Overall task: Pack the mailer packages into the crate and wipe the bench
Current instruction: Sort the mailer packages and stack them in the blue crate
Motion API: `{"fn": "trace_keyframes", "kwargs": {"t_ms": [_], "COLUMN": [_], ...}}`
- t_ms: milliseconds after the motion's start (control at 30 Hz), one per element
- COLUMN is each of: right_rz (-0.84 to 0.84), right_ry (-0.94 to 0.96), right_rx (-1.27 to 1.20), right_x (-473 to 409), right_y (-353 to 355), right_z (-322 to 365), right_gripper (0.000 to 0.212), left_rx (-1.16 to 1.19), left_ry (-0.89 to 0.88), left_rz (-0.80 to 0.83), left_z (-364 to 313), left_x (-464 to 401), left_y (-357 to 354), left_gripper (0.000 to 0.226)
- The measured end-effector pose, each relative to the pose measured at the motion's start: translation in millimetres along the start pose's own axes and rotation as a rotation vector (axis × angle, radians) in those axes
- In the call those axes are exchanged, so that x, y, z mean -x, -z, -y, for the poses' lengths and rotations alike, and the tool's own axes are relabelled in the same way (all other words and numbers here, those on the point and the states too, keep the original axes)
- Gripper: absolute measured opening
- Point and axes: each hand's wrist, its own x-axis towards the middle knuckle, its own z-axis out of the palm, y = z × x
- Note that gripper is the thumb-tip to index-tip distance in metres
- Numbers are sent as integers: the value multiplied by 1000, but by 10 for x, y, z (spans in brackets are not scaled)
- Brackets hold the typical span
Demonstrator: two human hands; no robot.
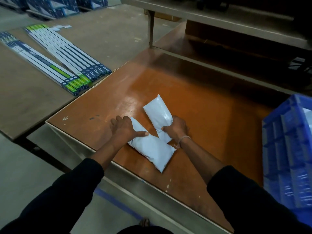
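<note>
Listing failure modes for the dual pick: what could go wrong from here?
Right hand squeezes the far mailer at one end only; it could sag or slip when lifted.
Left hand holds the near mailer by its end, near the bench front edge; a fumble could drop it off.

A glossy orange-brown wooden bench [211, 112] carried a nearer white plastic mailer package [152, 149] and a farther white plastic mailer package [157, 110], touching at one end. A blue slatted plastic crate [287, 149] stood at its right edge. Long slim cardboard boxes [67, 53] lay on the adjoining dull brown table [25, 105].
</note>
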Motion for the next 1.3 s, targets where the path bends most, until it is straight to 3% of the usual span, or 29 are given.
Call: {"fn": "trace_keyframes", "kwargs": {"t_ms": [167,300,400,533,633,767,967,1133,1300], "right_rz": [8,99,102,116,154,169,76,-84,-214], "right_ry": [-54,-124,-190,-233,-234,-196,-185,-167,-87], "right_rx": [-346,-654,-772,-790,-792,-800,-777,-884,-709], "right_x": [-32,-3,31,139,279,358,450,506,582], "right_y": [353,776,1029,1228,1315,1430,1678,1999,2386], "right_z": [-160,-203,-306,-520,-623,-780,-967,-1118,-1209], "right_gripper": [30,24,13,27,25,34,34,30,27], "left_rx": [246,336,450,926,1214,1414,1648,1658,1567], "left_ry": [-115,-241,-282,-261,-188,-127,-101,-270,-444], "left_rz": [81,207,320,592,640,623,663,758,761], "left_z": [-165,-320,-399,-611,-882,-1320,-1955,-2370,-2844], "left_x": [-61,-175,-317,-394,-360,-268,23,297,591], "left_y": [55,139,184,217,220,182,174,182,233], "left_gripper": [120,107,87,47,17,21,62,48,46]}}
